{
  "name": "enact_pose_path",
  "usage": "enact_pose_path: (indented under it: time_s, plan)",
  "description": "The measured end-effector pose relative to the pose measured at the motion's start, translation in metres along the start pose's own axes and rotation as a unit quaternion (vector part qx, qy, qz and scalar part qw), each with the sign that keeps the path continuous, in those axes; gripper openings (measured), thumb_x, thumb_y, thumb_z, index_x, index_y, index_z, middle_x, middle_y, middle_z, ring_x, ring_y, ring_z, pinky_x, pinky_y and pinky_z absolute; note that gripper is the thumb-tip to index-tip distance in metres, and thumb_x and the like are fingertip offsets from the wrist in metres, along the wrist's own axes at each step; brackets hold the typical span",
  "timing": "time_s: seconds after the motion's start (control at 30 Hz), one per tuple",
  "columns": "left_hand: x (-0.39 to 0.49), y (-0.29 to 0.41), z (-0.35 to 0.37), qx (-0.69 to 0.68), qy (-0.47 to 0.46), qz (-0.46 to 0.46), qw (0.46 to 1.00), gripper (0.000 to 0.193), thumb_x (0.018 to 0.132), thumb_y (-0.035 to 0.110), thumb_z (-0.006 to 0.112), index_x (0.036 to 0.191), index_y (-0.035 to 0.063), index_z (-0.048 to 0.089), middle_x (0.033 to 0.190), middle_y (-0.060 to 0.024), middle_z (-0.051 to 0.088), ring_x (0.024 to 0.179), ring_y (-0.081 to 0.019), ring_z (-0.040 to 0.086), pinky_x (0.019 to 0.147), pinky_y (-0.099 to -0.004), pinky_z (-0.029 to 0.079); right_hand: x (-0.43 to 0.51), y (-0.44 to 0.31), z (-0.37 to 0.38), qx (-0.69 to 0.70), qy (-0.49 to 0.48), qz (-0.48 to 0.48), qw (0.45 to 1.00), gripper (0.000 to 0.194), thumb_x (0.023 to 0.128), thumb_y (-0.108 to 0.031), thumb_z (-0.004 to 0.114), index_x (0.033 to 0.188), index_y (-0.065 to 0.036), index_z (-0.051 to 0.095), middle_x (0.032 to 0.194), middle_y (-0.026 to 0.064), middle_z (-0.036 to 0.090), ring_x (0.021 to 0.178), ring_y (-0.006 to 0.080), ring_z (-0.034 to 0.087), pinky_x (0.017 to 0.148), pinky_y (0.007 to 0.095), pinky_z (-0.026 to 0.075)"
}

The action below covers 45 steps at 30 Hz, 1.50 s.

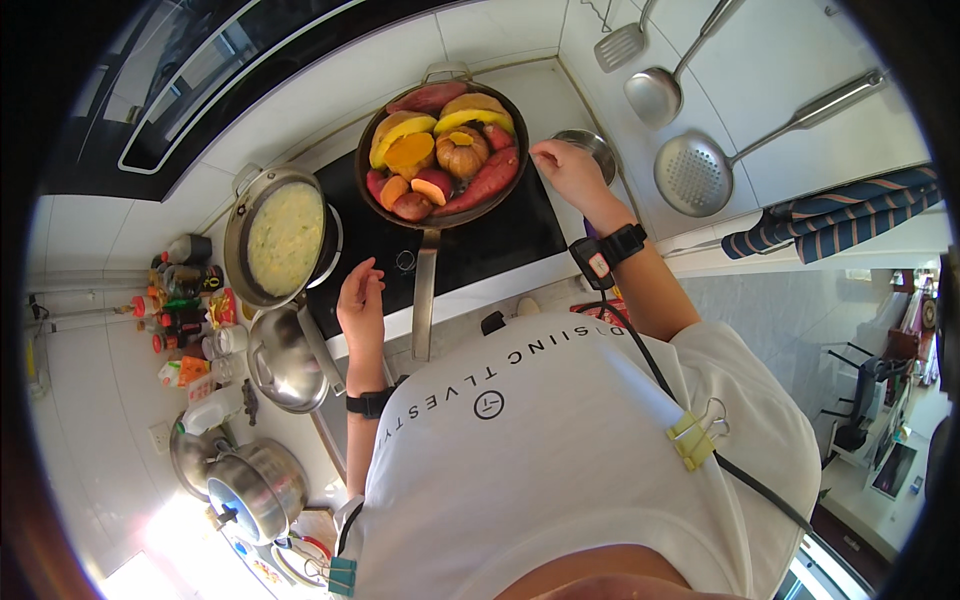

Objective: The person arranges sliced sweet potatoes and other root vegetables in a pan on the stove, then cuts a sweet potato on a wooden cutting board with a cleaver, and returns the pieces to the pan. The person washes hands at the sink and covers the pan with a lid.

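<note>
A frying pan [520, 180] on the black glass cooktop [495, 255] holds pumpkin pieces [411, 154], a small whole pumpkin [463, 154] and sweet potatoes [487, 182]. Its metal handle [424, 300] points toward me. My right hand [571, 171] is at the pan's right rim, fingertips drawn together; whether anything small is between them is hidden. Just behind that hand stands a steel bowl [600, 154], partly covered. My left hand [361, 304] hovers left of the handle, empty, its fingers loosely bent and apart. Farther left, a second pan [238, 247] contains a pale yellow, green-flecked food [286, 240].
A steel lid or bowl [289, 360] lies below the second pan. Bottles and jars [180, 319] line the left wall, with a steel pot [266, 480] nearer me. A spatula [621, 46], ladle [654, 97] and skimmer [694, 176] hang right, above a striped cloth [832, 214].
</note>
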<state>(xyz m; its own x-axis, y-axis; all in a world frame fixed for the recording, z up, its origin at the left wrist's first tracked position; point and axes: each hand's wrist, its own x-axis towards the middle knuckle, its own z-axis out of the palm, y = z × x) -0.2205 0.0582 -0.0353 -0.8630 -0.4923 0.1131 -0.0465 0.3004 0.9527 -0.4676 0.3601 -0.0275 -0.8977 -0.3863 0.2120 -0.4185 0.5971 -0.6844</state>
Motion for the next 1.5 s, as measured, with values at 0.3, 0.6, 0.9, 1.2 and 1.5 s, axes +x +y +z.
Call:
enact_pose_path:
  time_s: [0.3,0.6,0.9,1.2,1.5]
  plan:
    - [-0.019,-0.013,-0.009,-0.032,-0.024,-0.063,0.997,0.029,0.097,0.002,0.055,0.125,0.0013,0.060,0.097,-0.0051,0.066,0.085,-0.0098,0.060,0.079,-0.0234,0.050,-0.005,-0.016,-0.002,0.006,-0.038,0.004,0.999,0.020,0.092,-0.014,0.059,0.108,-0.005,0.066,0.092,0.0117,0.071,0.087,0.0231,0.070,0.079,0.0326,0.053]
    - [-0.021,-0.020,-0.005,-0.023,-0.069,-0.084,0.994,0.033,0.096,0.003,0.055,0.129,0.0017,0.057,0.098,-0.0051,0.066,0.085,-0.0104,0.061,0.079,-0.0239,0.051,-0.026,0.014,-0.016,0.030,0.004,-0.006,1.000,0.017,0.094,-0.014,0.059,0.105,-0.005,0.067,0.089,0.0096,0.072,0.080,0.0192,0.072,0.071,0.0304,0.054]
    - [-0.024,-0.031,-0.001,0.009,-0.106,-0.099,0.989,0.037,0.094,0.004,0.057,0.131,0.0030,0.055,0.098,-0.0058,0.067,0.084,-0.0120,0.062,0.080,-0.0248,0.050,-0.054,0.053,-0.029,0.039,0.036,0.024,0.998,0.015,0.094,-0.014,0.060,0.105,-0.007,0.067,0.084,0.0087,0.071,0.075,0.0173,0.069,0.070,0.0295,0.053]
    - [-0.027,-0.033,-0.003,0.055,-0.120,-0.086,0.987,0.038,0.094,0.004,0.057,0.132,0.0037,0.055,0.098,-0.0066,0.068,0.086,-0.0131,0.064,0.081,-0.0264,0.051,-0.060,0.061,-0.034,0.031,0.036,0.052,0.998,0.015,0.093,-0.013,0.060,0.105,-0.008,0.067,0.081,0.0088,0.071,0.073,0.0185,0.068,0.070,0.0294,0.053]
    - [-0.038,-0.021,-0.006,0.070,-0.112,-0.105,0.986,0.039,0.093,0.004,0.057,0.132,0.0042,0.055,0.099,-0.0061,0.068,0.084,-0.0124,0.063,0.080,-0.0261,0.051,-0.050,0.058,-0.026,0.032,0.030,0.036,0.998,0.016,0.093,-0.013,0.060,0.106,-0.006,0.066,0.087,0.0113,0.071,0.081,0.0193,0.069,0.075,0.0302,0.053]
